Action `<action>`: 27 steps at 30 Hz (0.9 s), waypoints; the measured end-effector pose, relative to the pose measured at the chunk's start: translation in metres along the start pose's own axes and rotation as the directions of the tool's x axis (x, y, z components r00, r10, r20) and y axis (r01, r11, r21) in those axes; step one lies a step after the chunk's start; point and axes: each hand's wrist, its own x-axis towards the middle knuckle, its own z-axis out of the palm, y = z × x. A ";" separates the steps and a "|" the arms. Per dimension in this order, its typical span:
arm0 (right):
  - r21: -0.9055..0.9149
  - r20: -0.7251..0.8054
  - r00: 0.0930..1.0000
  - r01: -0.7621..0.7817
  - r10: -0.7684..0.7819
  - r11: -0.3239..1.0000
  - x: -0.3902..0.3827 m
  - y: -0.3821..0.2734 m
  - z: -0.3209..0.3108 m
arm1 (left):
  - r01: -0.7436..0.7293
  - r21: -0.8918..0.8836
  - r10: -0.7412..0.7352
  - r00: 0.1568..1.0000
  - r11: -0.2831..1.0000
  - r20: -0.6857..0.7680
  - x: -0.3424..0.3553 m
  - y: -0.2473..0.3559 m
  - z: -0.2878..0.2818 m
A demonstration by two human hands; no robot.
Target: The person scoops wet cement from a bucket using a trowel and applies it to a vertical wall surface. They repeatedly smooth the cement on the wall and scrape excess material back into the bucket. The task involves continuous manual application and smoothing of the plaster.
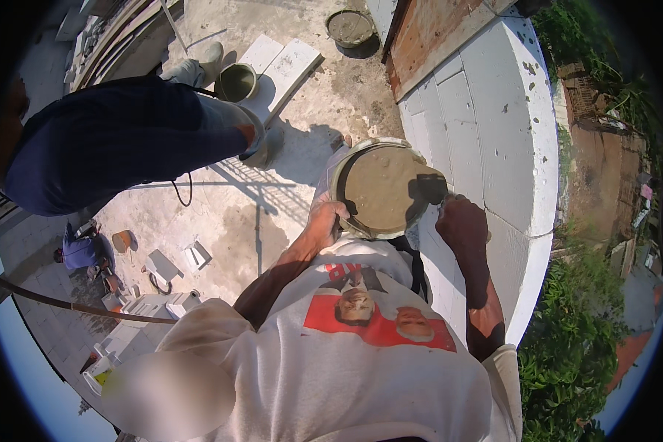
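A round bucket of grey mortar (379, 180) is held in front of my chest, beside a white block wall (486, 147) on my right. My left hand (326, 222) is closed on the bucket's left rim. A trowel (430, 187) with a dark blade rests at the mortar's right side; my right hand (460, 225) is closed around its handle.
A co-worker in dark clothing (118, 140) stands close at my left; another (82, 249) crouches farther down-left among blocks and tools. Ahead lie a bucket (236, 82), white blocks (295, 66) and a mortar basin (350, 28) on the concrete floor. Plants (567, 317) grow beyond the wall.
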 end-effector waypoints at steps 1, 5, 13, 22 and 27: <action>0.017 0.010 0.998 0.066 -0.066 0.998 0.009 0.003 0.017 | 0.002 0.025 -0.001 1.000 1.000 -0.010 0.001 0.000 0.001; 0.176 0.079 0.984 0.147 -0.162 0.973 0.034 -0.005 0.043 | 0.000 0.073 0.000 1.000 0.997 0.005 0.003 0.004 0.008; 0.523 -0.045 0.985 0.164 -0.166 0.836 0.021 -0.025 0.053 | -0.079 0.082 0.074 0.996 0.994 0.055 0.008 0.001 -0.011; 0.688 0.070 0.988 0.051 -0.137 0.724 0.005 -0.022 0.048 | -0.063 -0.026 0.061 0.996 0.998 -0.059 -0.004 0.012 0.015; 0.715 -0.005 0.998 0.048 -0.063 0.698 -0.037 -0.009 0.001 | -0.029 0.024 0.032 0.995 0.999 -0.094 0.000 0.017 0.022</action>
